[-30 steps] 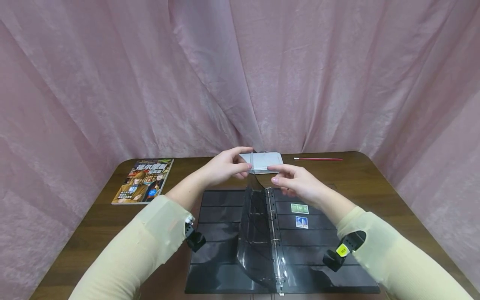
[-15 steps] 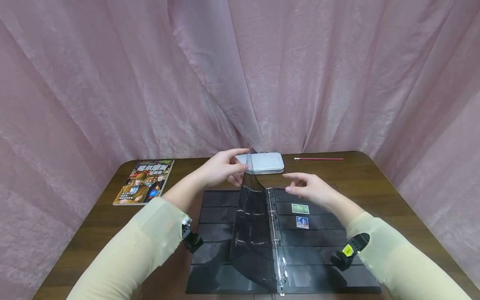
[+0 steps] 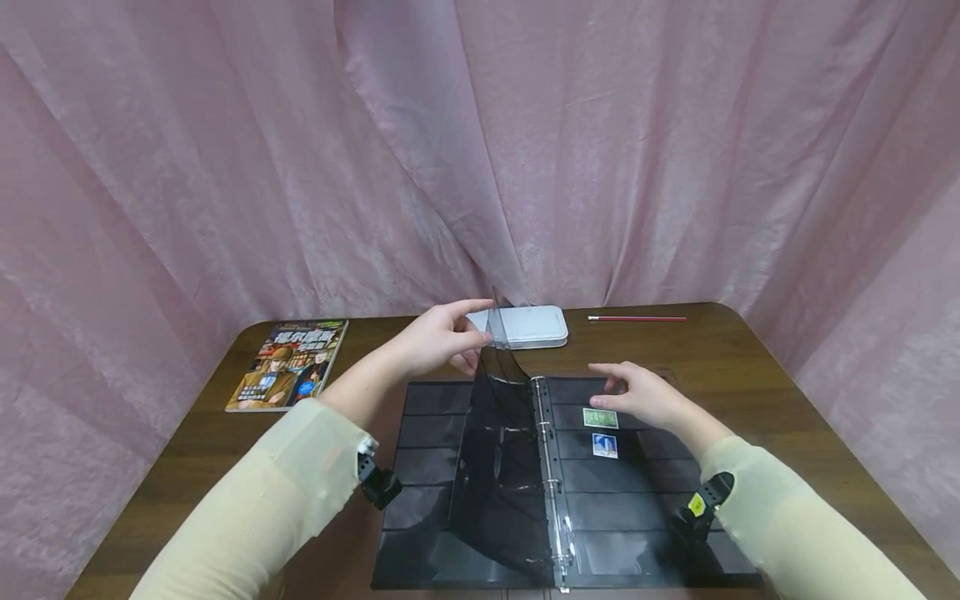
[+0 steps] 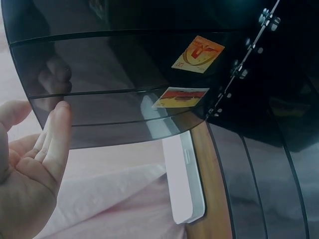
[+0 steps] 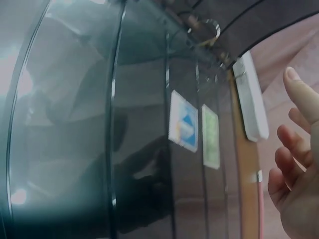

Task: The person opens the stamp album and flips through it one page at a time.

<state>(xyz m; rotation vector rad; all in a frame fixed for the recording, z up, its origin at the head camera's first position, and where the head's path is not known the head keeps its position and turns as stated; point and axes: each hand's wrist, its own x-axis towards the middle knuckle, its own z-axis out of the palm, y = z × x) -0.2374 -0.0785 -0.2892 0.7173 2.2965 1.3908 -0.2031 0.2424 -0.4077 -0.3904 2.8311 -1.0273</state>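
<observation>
A ring-bound stamp album (image 3: 420,562) lies open on the table. One dark page (image 3: 498,467) stands raised and curved, and my left hand (image 3: 442,337) pinches its far outer corner between thumb and fingers. On the side facing the left wrist view, that page carries an orange stamp (image 4: 198,54) and a yellow-and-red stamp (image 4: 180,97). My right hand (image 3: 637,396) hovers over the upper right page, fingers loosely bent, holding nothing. Close below its fingertips lie a green stamp (image 3: 601,418) and a blue stamp (image 3: 604,446), also visible in the right wrist view.
Behind the album sits a white tin case (image 3: 532,327). A red pencil (image 3: 637,318) lies at the table's back right, and a magazine (image 3: 288,367) at the left. Pink curtain (image 3: 480,150) hangs behind the table (image 3: 750,375).
My left hand has drawn the raised page a little to the left. My right hand has moved away from it, rightward and down toward the green stamp.
</observation>
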